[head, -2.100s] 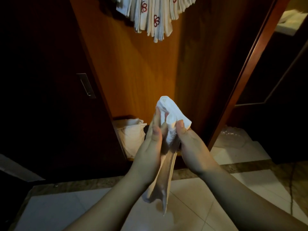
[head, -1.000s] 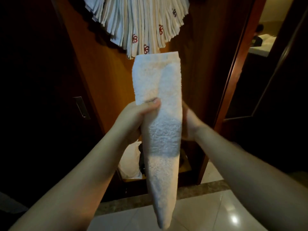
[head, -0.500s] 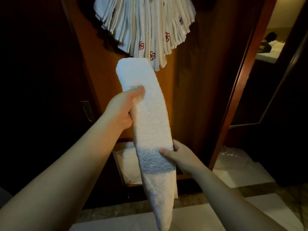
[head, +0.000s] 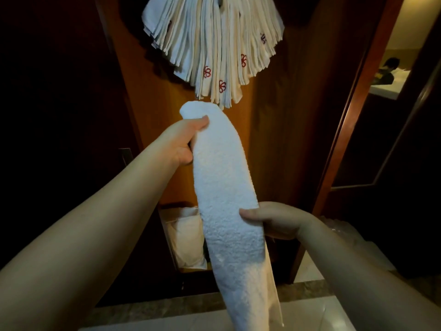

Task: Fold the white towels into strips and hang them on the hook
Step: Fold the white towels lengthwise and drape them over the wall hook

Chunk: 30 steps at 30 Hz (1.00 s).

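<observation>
Towel (head: 226, 187) first: it is white and fluffy, folded into one long strip, and it is held up in the air in front of a brown wooden door (head: 274, 151). Its top end sits just under a big bunch of hanging towels (head: 214, 44) with little red flowers on them. Its bottom end hangs down toward the shiny floor (head: 310, 316).

I think this towel is soft and light. It will bend and flop wherever nobody holds it. It will not break and it is not slippery, but the fold could fall open if the grip lets go. A thin loose edge already peeks out near the bottom. The best places to hold it look like near the top and around the middle, squeezing all the layers together.

The left hand (head: 183, 142) grips the strip near its top, with the thumb curled over the front and the other fingers hidden behind. The right hand (head: 274, 220) holds the strip lower down on its right side, thumb pressed on the front. Both hands are closed on the towel, well apart from each other.

The hook itself is hidden by the bunch. Low down behind the towel there is a pale bag (head: 186, 237).
</observation>
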Motion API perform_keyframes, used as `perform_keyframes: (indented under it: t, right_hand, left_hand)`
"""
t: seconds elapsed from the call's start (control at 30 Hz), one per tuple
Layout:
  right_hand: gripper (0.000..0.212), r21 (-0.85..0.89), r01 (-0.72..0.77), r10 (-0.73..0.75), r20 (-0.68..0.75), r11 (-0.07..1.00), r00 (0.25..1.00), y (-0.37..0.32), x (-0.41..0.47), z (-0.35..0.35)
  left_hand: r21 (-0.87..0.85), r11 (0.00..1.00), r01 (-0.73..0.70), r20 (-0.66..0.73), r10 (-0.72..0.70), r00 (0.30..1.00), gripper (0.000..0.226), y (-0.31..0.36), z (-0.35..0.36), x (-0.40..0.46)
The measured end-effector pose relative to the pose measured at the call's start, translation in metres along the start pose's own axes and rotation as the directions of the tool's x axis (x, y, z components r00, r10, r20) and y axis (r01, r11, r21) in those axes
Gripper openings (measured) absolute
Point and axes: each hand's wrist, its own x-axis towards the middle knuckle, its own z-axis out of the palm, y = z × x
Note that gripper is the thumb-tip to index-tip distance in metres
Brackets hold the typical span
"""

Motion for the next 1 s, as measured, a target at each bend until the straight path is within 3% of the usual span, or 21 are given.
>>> perform_keyframes:
  t: [0.17,0.27,0.37,0.43,0.5,0.57,0.63,0.7,0.77,0.83,0.9,1.0]
  right_hand:
    - [0.068,0.201,0.101,-0.108,0.025,0.974,0.994,-0.013,-0.008,0.003]
    - [0.062,0.318,0.198,-0.217,0.025,0.927,0.976,-0.027,-0.007,0.002]
    - [0.064,0.37,0.314,-0.31,-0.071,0.875,0.948,-0.048,-0.004,-0.005]
    - [0.072,0.403,0.394,-0.352,-0.178,0.826,0.919,-0.06,0.0,-0.011]
    - [0.067,0.447,0.466,-0.374,-0.283,0.763,0.883,-0.069,0.004,-0.015]
    - [0.063,0.466,0.524,-0.379,-0.372,0.713,0.847,-0.077,0.008,-0.018]
    - [0.06,0.483,0.574,-0.386,-0.437,0.661,0.813,-0.085,0.011,-0.019]
    - [0.058,0.499,0.608,-0.393,-0.474,0.618,0.788,-0.095,0.013,-0.018]
    - [0.059,0.503,0.63,-0.405,-0.49,0.591,0.772,-0.105,0.015,-0.016]
    - [0.06,0.518,0.656,-0.418,-0.51,0.549,0.752,-0.116,0.017,-0.014]
    - [0.06,0.562,0.678,-0.429,-0.525,0.475,0.735,-0.124,0.018,-0.013]
    - [0.056,0.63,0.645,-0.392,-0.513,0.433,0.764,-0.126,0.019,-0.008]
  left_hand:
    - [0.002,0.999,0.036,-0.005,-0.036,0.999,0.033,-0.01,-0.002,0.018]
    - [0.138,0.99,0.028,0.122,-0.045,0.992,0.062,-0.029,-0.011,0.029]
    - [0.249,0.967,0.049,0.103,-0.076,0.992,0.078,-0.051,-0.016,0.035]
    - [0.254,0.964,-0.074,-0.018,0.082,0.997,0.069,-0.071,-0.012,0.03]
    - [0.288,0.917,-0.277,-0.156,0.331,0.931,0.053,-0.095,-0.01,0.018]
    - [0.33,0.796,-0.507,-0.139,0.572,0.808,0.038,-0.119,-0.009,-0.002]
    - [0.385,0.66,-0.645,-0.024,0.706,0.708,0.033,-0.141,-0.006,-0.019]
    - [0.49,0.547,-0.679,0.101,0.738,0.668,0.046,-0.16,0.001,-0.025]
    - [0.612,0.493,-0.618,0.148,0.697,0.702,0.068,-0.169,0.01,-0.021]
    - [0.721,0.47,-0.509,0.099,0.658,0.747,0.079,-0.167,0.017,-0.014]
    - [0.775,0.434,-0.46,0.064,0.669,0.74,0.078,-0.161,0.02,-0.005]
    - [0.755,0.396,-0.523,0.081,0.734,0.674,0.058,-0.15,0.023,0.002]
